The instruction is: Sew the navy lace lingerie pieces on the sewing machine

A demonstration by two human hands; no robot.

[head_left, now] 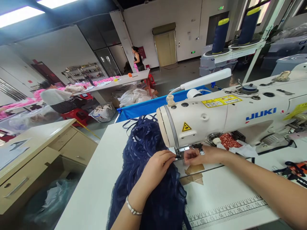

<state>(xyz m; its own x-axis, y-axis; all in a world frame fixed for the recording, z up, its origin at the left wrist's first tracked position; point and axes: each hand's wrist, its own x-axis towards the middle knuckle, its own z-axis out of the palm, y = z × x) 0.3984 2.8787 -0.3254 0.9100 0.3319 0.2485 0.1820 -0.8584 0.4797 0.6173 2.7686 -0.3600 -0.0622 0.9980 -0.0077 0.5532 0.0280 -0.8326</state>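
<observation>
A white JUKI sewing machine [230, 118] stands on a white table [96, 179]. A heap of dark navy fabric strips [146, 166] lies left of its head and runs down toward me. My left hand [157, 166] rests on the heap, fingers curled and pinched on the fabric right at the presser foot [179, 153]. My right hand [200, 156] reaches in from the right under the machine's arm, fingers closed at the needle area; what they grip is too small to make out.
A printed ruler [227, 210] runs along the table's front edge. Scissors with orange handles [294, 169] lie at the right. Two navy thread cones [220, 35] stand behind the machine. A blue bin [144, 108] sits behind the table, cabinets [35, 166] at the left. Two people work at far tables.
</observation>
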